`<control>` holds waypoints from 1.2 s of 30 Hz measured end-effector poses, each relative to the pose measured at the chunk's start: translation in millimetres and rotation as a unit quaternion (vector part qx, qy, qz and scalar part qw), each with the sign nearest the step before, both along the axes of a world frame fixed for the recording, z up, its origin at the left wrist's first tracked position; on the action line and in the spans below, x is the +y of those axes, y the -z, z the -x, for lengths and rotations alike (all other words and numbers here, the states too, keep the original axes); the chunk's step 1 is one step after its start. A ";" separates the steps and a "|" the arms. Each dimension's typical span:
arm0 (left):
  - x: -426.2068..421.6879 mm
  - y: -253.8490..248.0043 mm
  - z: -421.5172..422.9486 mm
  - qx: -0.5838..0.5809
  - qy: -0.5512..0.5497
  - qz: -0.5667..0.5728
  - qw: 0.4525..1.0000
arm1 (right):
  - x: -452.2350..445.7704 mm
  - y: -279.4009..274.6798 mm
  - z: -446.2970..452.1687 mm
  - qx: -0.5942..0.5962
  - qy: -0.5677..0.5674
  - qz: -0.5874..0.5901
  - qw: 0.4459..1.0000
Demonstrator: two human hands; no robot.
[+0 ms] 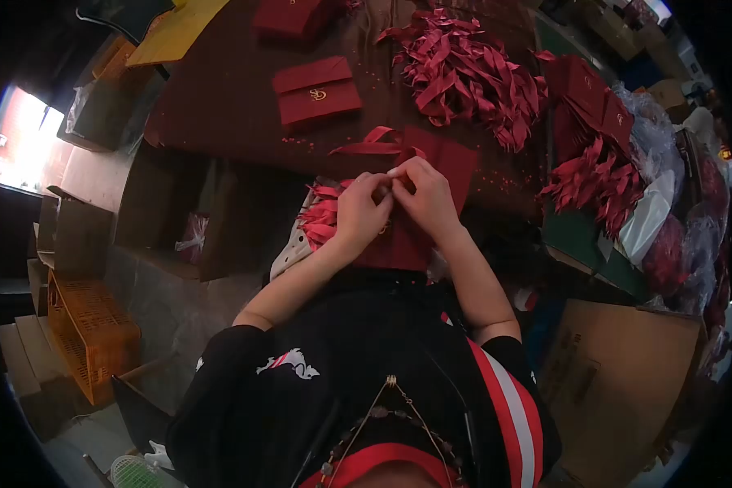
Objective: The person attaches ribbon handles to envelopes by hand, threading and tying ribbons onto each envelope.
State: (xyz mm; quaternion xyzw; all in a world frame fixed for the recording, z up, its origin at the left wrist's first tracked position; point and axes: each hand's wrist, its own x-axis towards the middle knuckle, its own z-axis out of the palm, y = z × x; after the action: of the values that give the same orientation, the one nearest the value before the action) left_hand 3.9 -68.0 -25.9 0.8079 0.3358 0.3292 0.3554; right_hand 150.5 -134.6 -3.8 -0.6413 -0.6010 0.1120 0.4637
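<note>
A dark red bag (445,175) lies at the table's near edge, partly over my lap. Above its middle, my left hand (363,210) and my right hand (424,195) meet with fingertips pinched together. A red ribbon (374,147) extends from just beyond the fingertips; whether it is between the fingers is too small to tell. More red ribbons (320,215) lie beside my left hand, on a light perforated holder (289,254). Farther up the table is a closed red bag (317,91) with a gold logo.
A big heap of red ribbons (464,73) covers the table's far right. Beyond it, red bags (586,98) and ribbons stand by plastic wrap (655,130). An orange crate (89,333) sits at lower left, a cardboard box (618,374) at lower right.
</note>
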 end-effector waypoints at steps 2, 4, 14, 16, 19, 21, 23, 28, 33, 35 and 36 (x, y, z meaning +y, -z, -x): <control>3.6 -0.8 2.3 -0.036 0.003 0.058 0.998 | -4.9 -1.1 -6.6 0.000 -0.002 0.002 1.000; 5.1 -2.5 2.5 -0.009 -0.006 0.066 0.998 | -9.6 -1.6 -10.5 -0.023 0.007 -0.006 1.000; 8.1 -2.6 2.9 -0.043 -0.007 0.096 0.994 | -13.0 -3.5 -6.0 -0.062 0.024 -0.026 0.997; 8.7 -1.5 2.9 -0.042 -0.012 0.101 0.994 | -13.4 -6.6 -1.6 -0.151 0.050 -0.043 0.986; 9.9 4.3 1.7 -0.049 -0.015 0.104 0.993 | -12.5 -2.6 0.6 -0.176 0.051 -0.039 0.982; 9.2 4.9 1.7 -0.072 -0.026 0.059 0.995 | -12.1 3.3 1.9 -0.173 0.043 -0.037 0.983; 7.6 3.3 2.3 -0.081 -0.028 0.057 0.995 | -12.7 6.0 3.4 -0.171 0.035 -0.036 0.984; 4.2 -2.3 2.9 -0.066 -0.030 0.010 0.997 | -13.3 5.7 8.9 -0.162 0.045 -0.002 0.986; 0.5 -6.0 4.0 -0.047 -0.032 -0.121 0.991 | -10.6 7.1 8.2 -0.173 0.032 -0.011 0.984; 1.6 -4.7 3.4 -0.048 -0.032 -0.141 0.988 | -10.8 7.2 9.3 -0.184 0.031 -0.013 0.982; 2.6 -4.9 2.9 -0.049 -0.032 -0.162 0.985 | -11.2 7.3 10.5 -0.172 0.038 -0.010 0.984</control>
State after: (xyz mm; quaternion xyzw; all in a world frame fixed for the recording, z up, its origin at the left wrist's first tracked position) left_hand 1.0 -65.5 -20.9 0.8266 0.2857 0.4293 0.2253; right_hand 139.9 -145.8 -11.1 -0.6687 -0.6479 -0.0236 0.3639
